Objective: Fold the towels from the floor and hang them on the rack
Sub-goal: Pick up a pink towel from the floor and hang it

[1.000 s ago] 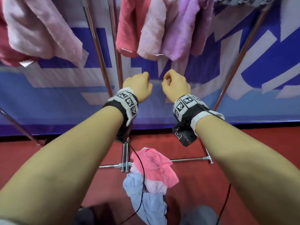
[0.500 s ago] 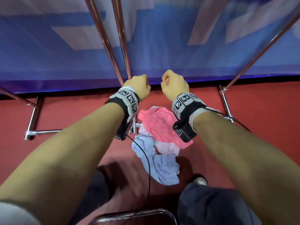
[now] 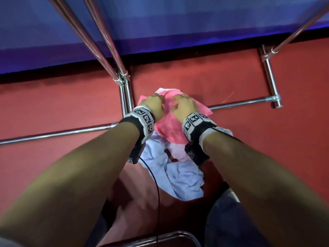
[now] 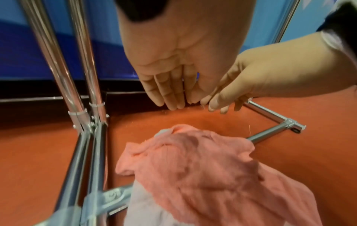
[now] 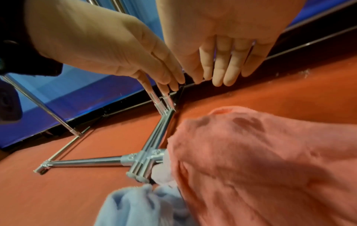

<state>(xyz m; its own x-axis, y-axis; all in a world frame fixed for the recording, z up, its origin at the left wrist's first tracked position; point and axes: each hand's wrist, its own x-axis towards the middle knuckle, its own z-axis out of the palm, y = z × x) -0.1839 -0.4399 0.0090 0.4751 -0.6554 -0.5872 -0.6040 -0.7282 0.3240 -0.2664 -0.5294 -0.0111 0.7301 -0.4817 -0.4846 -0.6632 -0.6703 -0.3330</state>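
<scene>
A crumpled pink towel lies on top of a floor pile, over a pale pink towel and a light blue towel. My left hand and right hand hover side by side over the pink towel's far end. In the left wrist view my left hand points its straight fingers down, just above the pink towel, holding nothing. The right wrist view shows my right hand the same way above the pink towel, beside the blue towel.
The rack's chrome uprights meet the floor just left of the pile, and its base bars run behind and beside it on the red floor. A blue banner backs the rack. A black cable hangs from my left wrist.
Both hands dropped from fists held up near the hung towels to the floor pile, and their fingers straightened. The view tilted down, so the hung towels left the frame.
</scene>
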